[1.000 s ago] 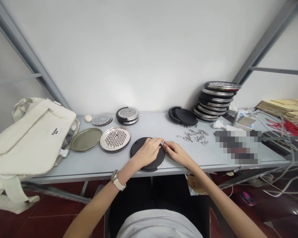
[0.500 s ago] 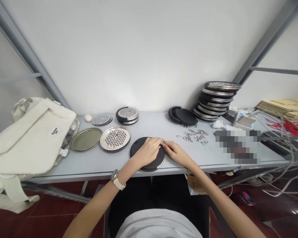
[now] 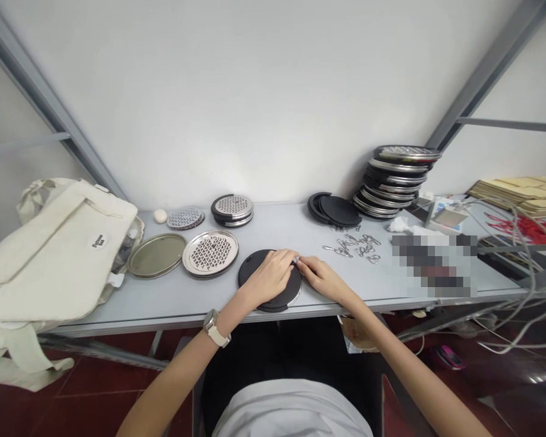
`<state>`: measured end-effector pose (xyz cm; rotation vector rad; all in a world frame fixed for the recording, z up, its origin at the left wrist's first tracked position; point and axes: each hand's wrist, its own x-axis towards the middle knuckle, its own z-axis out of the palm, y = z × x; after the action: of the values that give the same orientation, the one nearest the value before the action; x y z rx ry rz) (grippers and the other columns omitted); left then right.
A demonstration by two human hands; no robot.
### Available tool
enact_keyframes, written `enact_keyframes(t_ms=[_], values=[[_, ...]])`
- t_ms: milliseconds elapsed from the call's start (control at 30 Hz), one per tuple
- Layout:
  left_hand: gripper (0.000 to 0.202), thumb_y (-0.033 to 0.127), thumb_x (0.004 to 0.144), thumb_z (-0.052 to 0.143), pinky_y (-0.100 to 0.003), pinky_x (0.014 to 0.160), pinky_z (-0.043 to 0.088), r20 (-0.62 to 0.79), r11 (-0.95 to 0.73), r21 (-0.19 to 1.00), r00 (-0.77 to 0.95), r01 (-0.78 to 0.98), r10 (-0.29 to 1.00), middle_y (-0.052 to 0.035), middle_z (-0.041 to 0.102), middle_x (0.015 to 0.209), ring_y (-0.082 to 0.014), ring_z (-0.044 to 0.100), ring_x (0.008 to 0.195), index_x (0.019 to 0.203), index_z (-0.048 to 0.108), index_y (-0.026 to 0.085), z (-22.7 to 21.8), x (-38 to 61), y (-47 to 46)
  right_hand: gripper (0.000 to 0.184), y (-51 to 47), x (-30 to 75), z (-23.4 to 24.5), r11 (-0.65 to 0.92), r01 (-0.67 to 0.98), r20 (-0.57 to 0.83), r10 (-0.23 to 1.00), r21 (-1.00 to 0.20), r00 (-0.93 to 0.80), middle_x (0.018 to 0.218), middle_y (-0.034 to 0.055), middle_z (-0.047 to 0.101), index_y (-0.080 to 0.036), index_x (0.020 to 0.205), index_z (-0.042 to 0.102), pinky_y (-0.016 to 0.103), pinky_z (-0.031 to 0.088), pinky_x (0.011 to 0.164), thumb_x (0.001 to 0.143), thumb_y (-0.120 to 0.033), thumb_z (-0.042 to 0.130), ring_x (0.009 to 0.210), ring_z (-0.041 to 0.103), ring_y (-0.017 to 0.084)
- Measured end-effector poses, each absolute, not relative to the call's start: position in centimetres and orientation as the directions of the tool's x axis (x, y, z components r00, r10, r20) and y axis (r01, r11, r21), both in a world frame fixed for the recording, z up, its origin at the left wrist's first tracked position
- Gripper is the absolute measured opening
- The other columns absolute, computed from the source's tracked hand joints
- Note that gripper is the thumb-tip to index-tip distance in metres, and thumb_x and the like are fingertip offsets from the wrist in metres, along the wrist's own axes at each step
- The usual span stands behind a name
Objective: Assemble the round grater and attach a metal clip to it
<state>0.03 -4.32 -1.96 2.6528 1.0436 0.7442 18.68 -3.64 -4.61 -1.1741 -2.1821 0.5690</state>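
A round black disc (image 3: 253, 276) with a silvery rim showing at its lower right lies flat near the table's front edge. My left hand (image 3: 275, 276) rests over it, fingers together and bent toward its right edge. At that edge my right hand (image 3: 318, 274) is closed in a pinch, thumb and forefinger meeting my left fingertips. Between the fingertips shows a small silvery metal piece (image 3: 295, 259), mostly hidden, its kind unclear. Loose metal clasps (image 3: 357, 247) are scattered behind my right hand.
Left of the disc lie a perforated metal disc (image 3: 210, 254) and a plain olive one (image 3: 157, 256). Behind are a black-rimmed perforated disc (image 3: 232, 207), black discs (image 3: 341, 210) and a tall leaning stack (image 3: 394, 182). A cream bag (image 3: 59, 255) covers the left end.
Both hands keep nearly the same hold at the disc's right edge. The whole view has shifted slightly; nothing else has visibly moved.
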Motion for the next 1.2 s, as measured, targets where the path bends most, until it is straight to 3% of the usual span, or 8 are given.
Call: enact_keyframes(t_ms=[400,800,1200], values=[[0.028,0.012,0.095,0.040,-0.038,0.098,0.036,0.393,-0.715,0.313,0.600,0.625,0.697,-0.0060,0.061,0.113,-0.0208,0.052,0.109,0.120,0.048,0.018,-1.92,-0.02,-4.41,0.035,-3.62,18.81,-4.66,0.504,0.600,0.274,0.857,-0.621,-0.437,0.080,0.0045,0.065,-0.020,0.080,0.058,0.033,0.042,0.078,0.100,-0.034,0.033,0.079,0.058,0.021],[0.029,0.013,0.094,0.038,-0.039,0.098,0.036,0.375,-0.707,0.319,0.601,0.630,0.705,-0.0068,0.061,0.111,-0.0214,0.053,0.109,0.120,0.048,0.020,-1.88,0.01,-4.39,0.035,-3.66,18.78,-4.51,0.498,0.557,0.285,0.858,-0.665,-0.427,0.071,0.0011,0.058,-0.021,0.075,0.052,0.031,0.042,0.070,0.100,-0.037,0.032,0.069,0.054,0.018],[0.027,0.012,0.095,0.038,-0.038,0.095,0.038,0.384,-0.711,0.315,0.600,0.629,0.702,-0.0066,0.061,0.109,-0.0214,0.053,0.106,0.118,0.050,0.019,-1.79,0.01,-4.38,0.031,-3.69,18.81,-4.27,0.496,0.528,0.285,0.856,-0.690,-0.432,0.075,0.0019,0.061,-0.020,0.080,0.053,0.029,0.042,0.069,0.099,-0.035,0.034,0.071,0.055,0.018]])
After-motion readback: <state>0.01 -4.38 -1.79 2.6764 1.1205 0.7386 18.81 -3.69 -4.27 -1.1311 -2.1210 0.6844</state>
